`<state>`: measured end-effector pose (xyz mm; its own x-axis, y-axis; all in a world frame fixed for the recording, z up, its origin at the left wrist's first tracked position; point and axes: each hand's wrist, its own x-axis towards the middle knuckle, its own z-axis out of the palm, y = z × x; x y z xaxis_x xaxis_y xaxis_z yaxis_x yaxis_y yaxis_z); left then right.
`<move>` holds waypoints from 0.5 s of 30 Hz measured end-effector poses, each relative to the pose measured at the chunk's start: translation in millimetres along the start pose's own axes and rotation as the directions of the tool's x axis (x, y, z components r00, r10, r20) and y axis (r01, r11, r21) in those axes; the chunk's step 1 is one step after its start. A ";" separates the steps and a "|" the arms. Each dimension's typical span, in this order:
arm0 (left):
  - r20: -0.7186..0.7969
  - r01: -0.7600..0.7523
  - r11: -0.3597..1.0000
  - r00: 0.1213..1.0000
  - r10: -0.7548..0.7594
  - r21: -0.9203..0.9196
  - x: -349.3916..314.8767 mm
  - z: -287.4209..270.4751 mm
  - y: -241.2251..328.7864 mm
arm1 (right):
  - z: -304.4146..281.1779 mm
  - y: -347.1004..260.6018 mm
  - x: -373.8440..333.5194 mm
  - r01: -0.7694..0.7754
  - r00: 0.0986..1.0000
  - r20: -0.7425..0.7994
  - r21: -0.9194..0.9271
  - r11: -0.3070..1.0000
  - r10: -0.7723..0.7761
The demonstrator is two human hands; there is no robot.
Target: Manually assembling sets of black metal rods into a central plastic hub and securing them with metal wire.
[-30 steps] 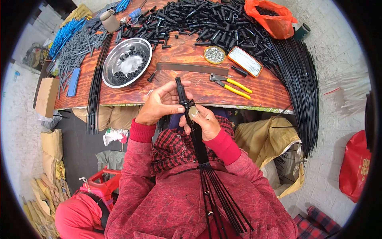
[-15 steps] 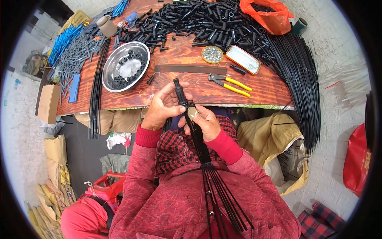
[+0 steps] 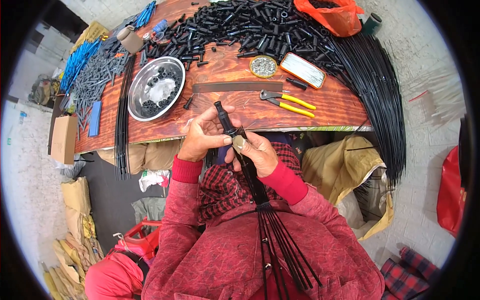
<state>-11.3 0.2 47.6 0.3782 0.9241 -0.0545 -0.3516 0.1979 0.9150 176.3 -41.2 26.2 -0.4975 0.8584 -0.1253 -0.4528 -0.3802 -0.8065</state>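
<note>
Before me I hold a bundle of thin black rods, which looks like a folded umbrella frame. A stepped black plastic tube tops it, and the rods fan out across my lap. My left hand is closed round the tube's lower part, thumb pressed to its collar. Just below, my right hand grips the rod ends; a pale tan patch or cover shows at its thumb. The joint between tube and rods is partly hidden by my fingers.
Yellow-handled pliers, a metal bowl of black rings, a round tin and an orange-rimmed tray of wires lie on the wooden table. Black tubes pile behind. Long black rods overhang the right edge.
My view has shifted slightly, so the table and its things sit a little differently. Both hands keep their grip, and the tube leans slightly more to the left.
</note>
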 end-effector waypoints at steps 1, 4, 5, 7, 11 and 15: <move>0.002 0.002 1.000 1.000 -0.002 0.001 0.3 -3.6 -0.7 | 0.6 -0.7 -0.5 0.008 1.000 0.016 0.002 1.000 -0.008; 0.102 0.001 0.999 0.995 0.004 -0.046 0.1 -12.1 -3.2 | 4.0 -2.6 -2.1 0.016 0.999 0.035 0.004 1.000 -0.016; 0.102 0.002 0.999 0.995 0.002 -0.042 0.6 -13.0 -4.0 | 4.4 -3.1 -2.0 0.019 0.999 0.036 0.002 1.000 -0.020; 0.102 0.006 0.999 0.995 -0.002 -0.038 1.6 -13.5 -5.3 | 4.0 -3.2 -2.9 0.008 0.999 0.032 -0.005 1.000 -0.008; 0.148 0.000 0.999 0.989 0.005 -0.035 3.3 -14.0 -4.4 | -0.1 -2.8 -1.8 -0.025 0.998 0.056 0.009 1.000 0.024; 0.145 0.015 1.000 0.989 -0.016 0.006 4.8 -14.8 -3.3 | -3.9 -4.5 -0.1 -0.068 0.995 0.068 0.024 0.997 0.066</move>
<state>-21.0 8.9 38.4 0.5037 0.8638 -0.0107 -0.3409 0.2101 0.9163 181.3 -38.2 27.6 -0.5756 0.8059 -0.1389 -0.4357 -0.4459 -0.7819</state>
